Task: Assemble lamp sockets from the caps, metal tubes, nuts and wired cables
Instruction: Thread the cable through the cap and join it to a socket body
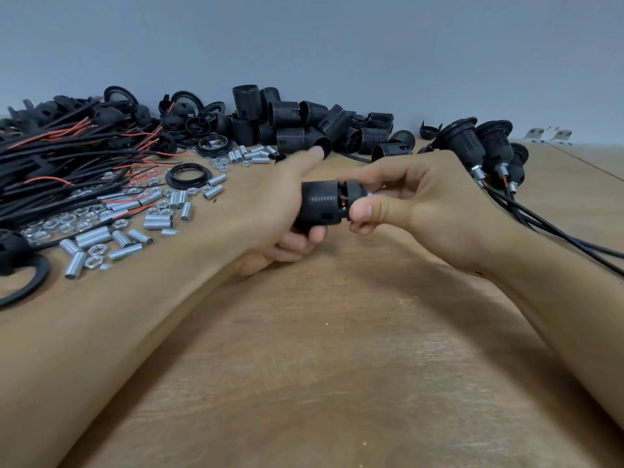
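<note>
Both forearms frame mid-frame work: left hand (283, 211) grips the threaded socket body (319, 206), right hand (405, 201) pinches the cap (354, 194) (red wires showing); misalignment could pinch them.

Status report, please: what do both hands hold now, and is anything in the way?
Left hand grips threaded socket body. Right hand pinches cap against it, red wires in the gap. Nothing blocks.
</note>
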Demonstrator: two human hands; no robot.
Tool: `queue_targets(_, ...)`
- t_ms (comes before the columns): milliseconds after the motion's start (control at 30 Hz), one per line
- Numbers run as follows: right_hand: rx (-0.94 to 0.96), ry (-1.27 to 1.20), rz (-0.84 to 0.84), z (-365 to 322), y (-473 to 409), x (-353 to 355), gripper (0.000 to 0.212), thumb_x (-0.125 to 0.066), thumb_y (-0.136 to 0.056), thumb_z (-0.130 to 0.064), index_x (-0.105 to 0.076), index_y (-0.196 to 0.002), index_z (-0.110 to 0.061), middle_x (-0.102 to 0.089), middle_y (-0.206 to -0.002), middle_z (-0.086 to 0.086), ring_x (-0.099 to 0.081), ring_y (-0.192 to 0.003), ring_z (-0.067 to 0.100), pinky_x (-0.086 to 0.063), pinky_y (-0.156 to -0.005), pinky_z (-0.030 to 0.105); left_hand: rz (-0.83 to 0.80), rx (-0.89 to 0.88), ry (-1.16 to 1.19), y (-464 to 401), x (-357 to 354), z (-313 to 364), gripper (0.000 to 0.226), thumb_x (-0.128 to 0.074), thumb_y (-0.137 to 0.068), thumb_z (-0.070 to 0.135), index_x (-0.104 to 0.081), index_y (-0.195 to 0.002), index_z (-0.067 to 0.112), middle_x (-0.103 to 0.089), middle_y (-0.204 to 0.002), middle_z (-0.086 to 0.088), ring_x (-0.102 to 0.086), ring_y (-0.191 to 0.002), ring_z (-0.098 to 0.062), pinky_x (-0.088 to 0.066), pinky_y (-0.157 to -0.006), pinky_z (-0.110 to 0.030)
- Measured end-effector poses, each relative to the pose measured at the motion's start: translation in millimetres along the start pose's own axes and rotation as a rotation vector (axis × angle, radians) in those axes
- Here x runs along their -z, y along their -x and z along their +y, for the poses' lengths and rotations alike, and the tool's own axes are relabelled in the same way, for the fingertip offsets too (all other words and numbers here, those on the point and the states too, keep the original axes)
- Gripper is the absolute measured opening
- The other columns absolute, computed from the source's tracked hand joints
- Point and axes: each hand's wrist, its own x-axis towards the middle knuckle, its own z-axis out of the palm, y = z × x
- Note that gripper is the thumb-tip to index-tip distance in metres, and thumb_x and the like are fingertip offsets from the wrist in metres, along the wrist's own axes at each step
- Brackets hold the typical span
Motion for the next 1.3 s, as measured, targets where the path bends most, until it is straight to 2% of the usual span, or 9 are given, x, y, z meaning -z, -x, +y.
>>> queue_targets(67,-0.1,-0.124,-0.057,4,-1,7,0.024,-0.069,-0.075,-0.015,-0.073,-0.099,-0.011,-0.076,-0.089,0.003,-0.07,-0.073,0.013,-0.056,-0.07,0.02,-0.104,-0.003,0.019,3,2,2,0.056,-0.03,-0.099,0.054,-0.058,-0.079,0.01,-0.037,-0.042,-0.005,-0.02,-0.027,-0.011,-0.018,-0.033,-0.007)
queue_targets(200,-0.143,-0.198,-0.076,10,-1,5,0.03,-0.068,-0.074,-0.017,-0.072,-0.101,-0.004,-0.075,-0.095,0.012,-0.07,-0.076,0.012,-0.056,-0.07,0.02,0.02,-0.06,0.003,6,-6,-3,0.057,-0.029,-0.1,0.04,-0.051,-0.054,0.014,-0.028,-0.039,-0.005,-0.018,-0.029,-0.013,-0.015,-0.035,-0.009)
queue_targets(633,-0.161,-0.02,-0.009,2,4,-9,0.025,-0.071,-0.079,-0.016,-0.07,-0.099,-0.001,-0.073,-0.085,0.011,-0.072,-0.07,0.013,-0.056,-0.069,0.018,0.312,0.049,0.031,17,-22,-5,0.027,-0.024,-0.099,0.038,-0.038,-0.096,0.015,-0.027,-0.037,0.0,-0.019,-0.025,-0.012,-0.019,-0.035,-0.01)
queue_targets(833,-0.142,0.015,-0.019,3,4,-13,0.015,-0.066,-0.089,-0.008,-0.068,-0.102,-0.004,-0.068,-0.091,0.017,-0.07,-0.069,0.008,-0.054,-0.066,0.015,0.273,0.033,-0.03,10,-16,-4,0.034,-0.024,-0.099,0.039,-0.039,-0.08,0.015,-0.03,-0.037,0.002,-0.02,-0.028,-0.011,-0.018,-0.035,-0.01)
queue_targets(933,-0.125,0.03,-0.019,6,1,-12,0.016,-0.07,-0.086,-0.012,-0.069,-0.1,-0.02,-0.071,-0.086,0.001,-0.066,-0.068,0.007,-0.055,-0.066,0.019,0.182,0.069,-0.065,5,-6,-1,0.039,-0.03,-0.099,0.044,-0.047,-0.08,0.016,-0.038,-0.042,0.001,-0.025,-0.032,-0.011,-0.017,-0.033,-0.011)
queue_targets(1067,-0.128,0.13,-0.035,12,-2,-17,0.023,-0.075,-0.082,-0.012,-0.07,-0.1,-0.026,-0.073,-0.09,-0.002,-0.065,-0.068,0.014,-0.06,-0.068,0.029,0.374,-0.173,-0.54,0,6,-8,0.065,-0.027,-0.099,0.064,-0.063,-0.084,0.013,-0.067,-0.06,-0.001,-0.055,-0.048,-0.015,-0.038,-0.048,-0.026)
queue_targets(1167,-0.155,0.145,-0.032,15,-3,-17,0.021,-0.074,-0.084,-0.012,-0.071,-0.105,-0.016,-0.072,-0.082,-0.005,-0.063,-0.065,0.01,-0.058,-0.069,0.026,0.749,-0.444,-1.036,-6,29,-8,0.044,-0.038,-0.099,0.055,-0.067,-0.093,0.024,-0.069,-0.088,0.003,-0.061,-0.086,-0.022,-0.04,-0.068,-0.034)
queue_targets(1233,-0.171,0.138,-0.04,13,-3,-17,0.022,-0.073,-0.085,-0.014,-0.071,-0.107,-0.016,-0.071,-0.081,-0.011,-0.062,-0.066,0.007,-0.056,-0.069,0.022,0.873,-0.357,-1.25,-11,56,-5,0.026,-0.048,-0.098,0.037,-0.065,-0.108,0.021,-0.066,-0.109,-0.005,-0.054,-0.107,-0.031,-0.038,-0.074,-0.038)
queue_targets(1300,-0.172,0.153,-0.061,12,-3,-18,0.023,-0.072,-0.085,-0.015,-0.071,-0.108,-0.017,-0.07,-0.077,-0.017,-0.061,-0.066,0.005,-0.055,-0.068,0.018,0.853,-0.09,-1.392,-13,79,-5,0.025,-0.052,-0.096,0.026,-0.062,-0.114,0.014,-0.059,-0.123,-0.015,-0.042,-0.121,-0.037,-0.038,-0.086,-0.045)
